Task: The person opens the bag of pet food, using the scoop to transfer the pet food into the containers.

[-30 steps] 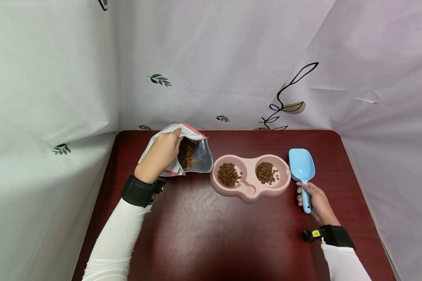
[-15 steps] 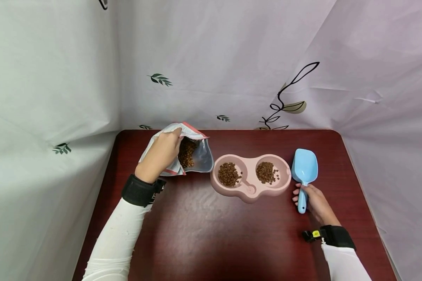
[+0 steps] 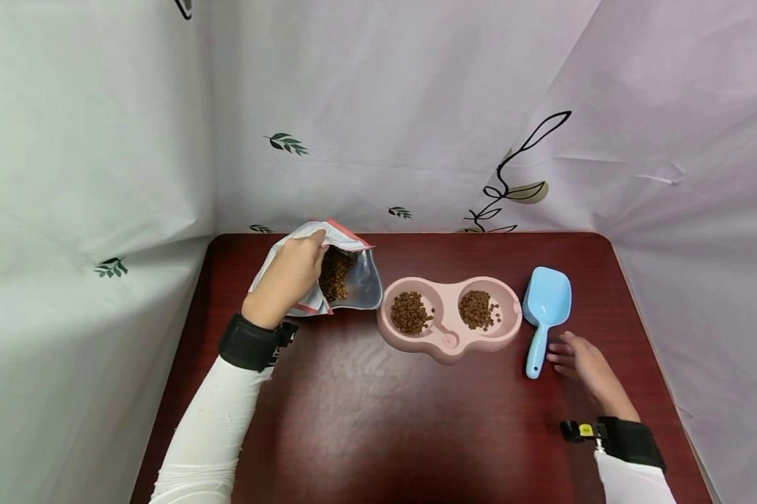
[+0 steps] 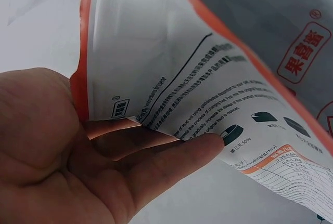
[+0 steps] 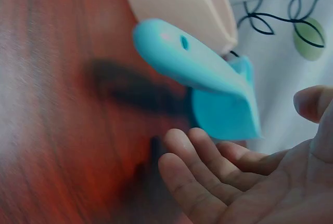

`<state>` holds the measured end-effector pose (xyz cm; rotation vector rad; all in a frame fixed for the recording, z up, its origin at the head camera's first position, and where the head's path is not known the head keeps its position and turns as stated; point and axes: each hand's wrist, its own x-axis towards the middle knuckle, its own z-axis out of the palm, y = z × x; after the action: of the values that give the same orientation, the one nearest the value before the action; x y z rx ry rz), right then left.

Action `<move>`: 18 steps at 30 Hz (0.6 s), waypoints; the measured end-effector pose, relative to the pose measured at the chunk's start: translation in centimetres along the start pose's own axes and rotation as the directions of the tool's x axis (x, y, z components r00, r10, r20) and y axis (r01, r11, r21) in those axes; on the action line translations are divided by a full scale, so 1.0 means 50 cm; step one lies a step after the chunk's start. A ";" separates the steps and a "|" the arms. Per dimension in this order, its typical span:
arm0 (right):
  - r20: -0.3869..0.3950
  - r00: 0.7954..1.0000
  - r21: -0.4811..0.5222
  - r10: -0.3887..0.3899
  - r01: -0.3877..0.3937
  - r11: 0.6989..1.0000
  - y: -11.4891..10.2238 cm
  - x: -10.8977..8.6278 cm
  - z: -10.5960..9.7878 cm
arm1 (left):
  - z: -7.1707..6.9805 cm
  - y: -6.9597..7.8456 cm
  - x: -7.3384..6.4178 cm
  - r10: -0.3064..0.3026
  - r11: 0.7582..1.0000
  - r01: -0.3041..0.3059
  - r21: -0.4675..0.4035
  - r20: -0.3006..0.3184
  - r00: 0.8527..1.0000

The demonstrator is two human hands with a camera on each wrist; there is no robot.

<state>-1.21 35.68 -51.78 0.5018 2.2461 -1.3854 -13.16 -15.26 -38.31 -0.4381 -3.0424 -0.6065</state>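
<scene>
On the table's left half lies a foil-lined pet food bag [image 3: 363, 283], its mouth spread to the right and brown kibble [image 3: 334, 274] showing inside. My left hand [image 3: 288, 274] grips the bag's upper edge; the left wrist view shows fingers [image 4: 177, 169] against its printed side. A light blue scoop [image 3: 547, 297] rests on the table, bowl part away from me, with nothing in it. Beside its handle, my right hand [image 3: 589, 364] holds nothing. Its fingers [image 5: 195, 174] are loosely bent and apart from the scoop in the right wrist view.
Between bag and scoop stands a pink double pet bowl [image 3: 442, 290], with brown kibble in both hollows. The bag's mouth lies close to the bowl's left side. Pale printed cloth [image 3: 378, 126] surrounds the dark red table [image 3: 378, 420] at the back and sides.
My right hand has let go of the scoop and drawn back to the right. The scoop has shifted slightly right and its handle end has swung left. My left hand and the bag stay put.
</scene>
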 end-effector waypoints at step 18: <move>-0.184 0.892 0.150 -0.412 0.440 0.886 -0.064 -0.062 -0.036 | 0.002 -0.004 -0.003 -0.032 0.998 0.032 -0.054 0.002 0.999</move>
<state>-0.66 35.72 -46.99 0.1705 2.4592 -1.8465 -13.08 -15.41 -38.48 -0.3922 -3.0456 -0.6911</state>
